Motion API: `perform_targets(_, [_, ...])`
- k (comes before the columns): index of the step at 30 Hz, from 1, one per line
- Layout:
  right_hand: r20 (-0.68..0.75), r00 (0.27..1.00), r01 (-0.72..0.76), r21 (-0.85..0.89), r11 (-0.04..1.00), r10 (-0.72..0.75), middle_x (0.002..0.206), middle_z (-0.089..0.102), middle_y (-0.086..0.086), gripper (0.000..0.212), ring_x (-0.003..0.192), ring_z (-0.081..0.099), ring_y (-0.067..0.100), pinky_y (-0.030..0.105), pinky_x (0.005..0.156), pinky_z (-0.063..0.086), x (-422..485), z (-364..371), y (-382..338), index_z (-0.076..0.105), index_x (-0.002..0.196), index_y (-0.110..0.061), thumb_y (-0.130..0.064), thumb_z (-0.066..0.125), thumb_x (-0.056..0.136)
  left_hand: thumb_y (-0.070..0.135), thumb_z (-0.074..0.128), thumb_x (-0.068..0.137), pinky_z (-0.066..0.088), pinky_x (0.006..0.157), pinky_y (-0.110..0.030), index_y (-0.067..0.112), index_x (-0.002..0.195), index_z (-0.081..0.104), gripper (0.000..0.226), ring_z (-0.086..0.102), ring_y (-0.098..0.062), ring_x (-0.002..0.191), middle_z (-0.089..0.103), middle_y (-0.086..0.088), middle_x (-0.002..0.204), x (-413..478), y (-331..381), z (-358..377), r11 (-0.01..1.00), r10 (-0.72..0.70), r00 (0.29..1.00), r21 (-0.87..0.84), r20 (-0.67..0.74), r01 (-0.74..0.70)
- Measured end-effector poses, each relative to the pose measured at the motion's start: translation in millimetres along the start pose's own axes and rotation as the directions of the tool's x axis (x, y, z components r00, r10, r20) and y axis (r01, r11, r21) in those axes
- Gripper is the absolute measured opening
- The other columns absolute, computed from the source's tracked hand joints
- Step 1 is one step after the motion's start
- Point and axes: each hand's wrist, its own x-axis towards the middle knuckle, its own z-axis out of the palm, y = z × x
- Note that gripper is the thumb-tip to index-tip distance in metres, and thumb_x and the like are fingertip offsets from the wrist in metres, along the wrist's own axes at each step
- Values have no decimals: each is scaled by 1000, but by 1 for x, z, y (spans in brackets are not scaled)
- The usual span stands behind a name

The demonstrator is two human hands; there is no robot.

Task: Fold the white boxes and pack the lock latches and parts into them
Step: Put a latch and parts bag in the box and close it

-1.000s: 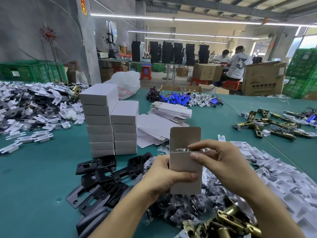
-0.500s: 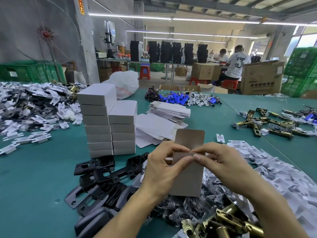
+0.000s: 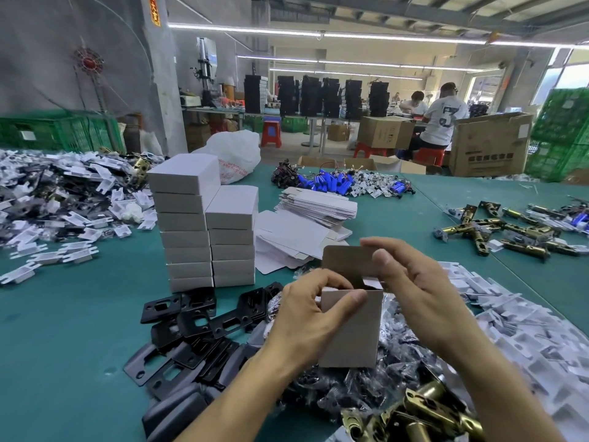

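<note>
White box [image 3: 350, 330] upright, flap [image 3: 345, 261] up | L hand [image 3: 306, 317] fingers grip body — thumb on rim | R hand [image 3: 417, 288] fingers pinch flap

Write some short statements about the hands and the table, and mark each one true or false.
1. The left hand holds the box. True.
2. The lid is closed. False: it stands open.
3. The right hand rests on the table. False: it holds the lid.
4. Two stacks of white boxes stand left of the hands. True.
5. The black plates lie right of the box. False: they lie left of it.
</note>
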Motion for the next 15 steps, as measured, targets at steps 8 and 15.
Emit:
perform_targets(8, [-3, 1000, -9, 124, 992, 9, 82, 76, 3, 17, 81, 73, 18, 20, 73, 56, 0, -5, -2, 74, 84, -15, -28, 71, 74, 34, 80, 81, 62, 70, -34, 31, 102, 68, 25, 66, -20, 105, 61, 4, 111, 1, -3, 3, 960, 277, 948, 0, -160, -280])
perform_targets(15, [19, 999, -36, 54, 998, 35, 86, 76, -2, 15, 83, 72, 10, 16, 73, 54, -1, -11, 2, 75, 86, -18, -18, 79, 71, 42, 83, 74, 61, 74, -30, 31, 86, 67, 24, 72, -18, 88, 70, 9, 94, 0, 0, 0, 966, 245, 933, -21, -264, -259])
